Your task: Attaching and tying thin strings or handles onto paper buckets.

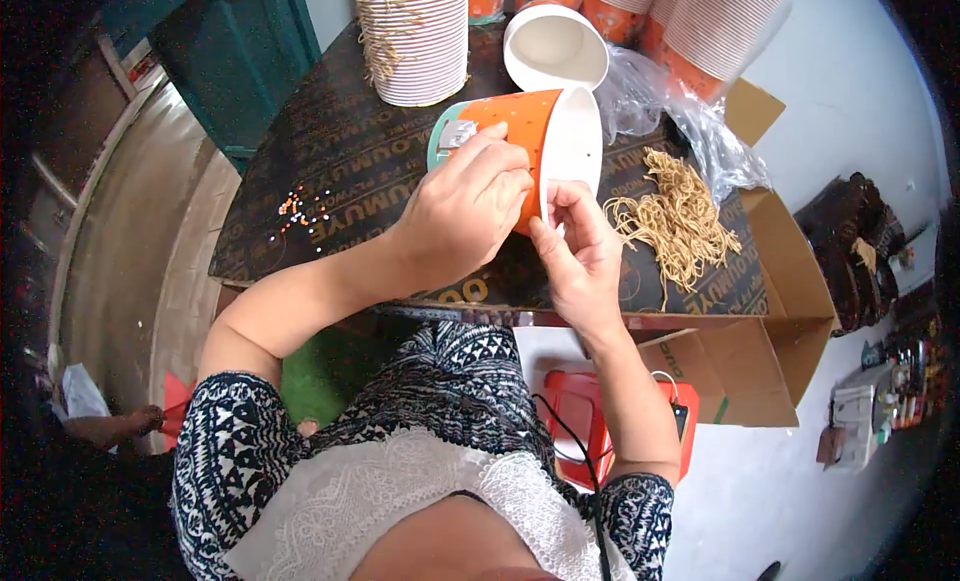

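Between the two hands, over the dark surface (345,146), is an orange bucket (535,131), tipped on its side with its white mouth turned to the right and its teal base end to the left. On the bucket's near left side lies the left hand (465,206), its back uppermost, its fingers bent and bunched against the orange wall; the thumb is hidden, so I cannot tell whether that grip pinches anything there. At the bucket's near rim, the right hand (578,251) has its grip closed: the thumb presses near the edge while the bent fingers reach into the mouth, pinching the rim between them. Inside the bucket's mouth a small dark spot shows on the white wall. Right of the bucket is a loose heap of golden cords (685,226), tangled and spilling toward the near edge of the surface. Just beyond the bucket stands a white tub (556,49), its opening toward the viewer, with a crumpled clear bag (640,96) to the bucket's far right. Beyond the bucket and to its left rises a tall stack of nested buckets (413,46) with strands hanging down one side. Well to the bucket's left, small white and orange bits (300,211) lie scattered. Farther right of the bucket, a cardboard box (785,281) has its flaps open.
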`<action>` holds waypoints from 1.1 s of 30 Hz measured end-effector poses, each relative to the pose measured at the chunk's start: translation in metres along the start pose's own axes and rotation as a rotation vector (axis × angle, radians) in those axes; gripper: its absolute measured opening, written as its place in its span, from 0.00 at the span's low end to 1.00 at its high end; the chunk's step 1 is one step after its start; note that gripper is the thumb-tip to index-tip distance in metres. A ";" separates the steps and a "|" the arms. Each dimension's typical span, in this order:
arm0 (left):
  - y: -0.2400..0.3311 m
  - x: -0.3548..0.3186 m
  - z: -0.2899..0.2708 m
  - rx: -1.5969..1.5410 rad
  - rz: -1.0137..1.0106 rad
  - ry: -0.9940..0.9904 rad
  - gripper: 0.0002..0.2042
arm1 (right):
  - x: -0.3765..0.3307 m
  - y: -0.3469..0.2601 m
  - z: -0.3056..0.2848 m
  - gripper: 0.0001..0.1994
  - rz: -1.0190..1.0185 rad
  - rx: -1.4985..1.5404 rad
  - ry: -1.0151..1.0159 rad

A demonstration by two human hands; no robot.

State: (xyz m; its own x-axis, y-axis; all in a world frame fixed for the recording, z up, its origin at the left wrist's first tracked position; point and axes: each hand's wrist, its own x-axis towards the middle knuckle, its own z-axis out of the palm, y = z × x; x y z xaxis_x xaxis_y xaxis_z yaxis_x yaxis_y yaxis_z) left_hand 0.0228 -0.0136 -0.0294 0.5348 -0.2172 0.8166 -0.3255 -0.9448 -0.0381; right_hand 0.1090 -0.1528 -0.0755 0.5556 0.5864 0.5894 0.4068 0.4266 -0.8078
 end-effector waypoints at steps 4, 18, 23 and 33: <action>-0.010 -0.003 -0.004 -0.036 -0.086 0.061 0.07 | 0.005 -0.010 0.008 0.11 -0.125 -0.337 0.010; -0.098 -0.133 -0.080 0.398 -0.747 -0.186 0.04 | 0.020 0.000 0.002 0.19 -0.605 -0.900 -0.134; -0.085 -0.130 -0.080 0.365 -0.869 -0.301 0.07 | -0.001 0.005 -0.053 0.18 -0.469 -0.899 0.004; -0.041 -0.099 -0.081 0.401 -0.527 -0.012 0.20 | -0.048 0.023 -0.092 0.06 -0.015 -1.203 -0.058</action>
State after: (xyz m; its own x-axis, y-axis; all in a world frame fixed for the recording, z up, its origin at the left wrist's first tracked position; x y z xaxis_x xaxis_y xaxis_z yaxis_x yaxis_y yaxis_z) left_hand -0.0803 0.0664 -0.0621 0.5527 0.2985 0.7781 0.2965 -0.9430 0.1511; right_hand 0.1587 -0.2339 -0.1223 0.5238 0.6303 0.5731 0.8461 -0.4631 -0.2640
